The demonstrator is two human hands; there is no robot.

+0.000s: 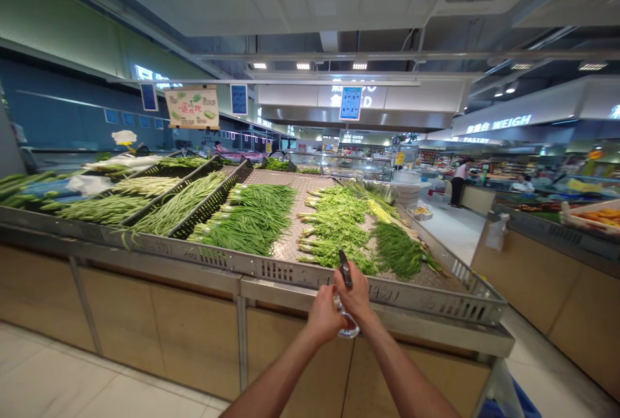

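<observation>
Both my hands are together at the front edge of a vegetable stand. My right hand (356, 295) is closed around a dark-handled tool (345, 268) that points up; its working end is hidden, so I cannot tell its kind. My left hand (325, 314) is closed against the right one, fingers curled on a clear ring (349, 329) that looks like a roll of clear tape. The ring hangs just below the fingers. Behind my hands lie bunches of leafy celery (334, 221), with dark green chives (252, 218) to the left and feathery dill-like greens (400, 250) to the right.
A metal rail (194, 253) with slots edges the stand. Black dividers (213, 198) separate long beans (181, 201) on the left. Price screens (351, 103) hang overhead. A person (458, 182) stands in the aisle. At far right is another counter (552, 263); a blue container (513, 398) sits low at right.
</observation>
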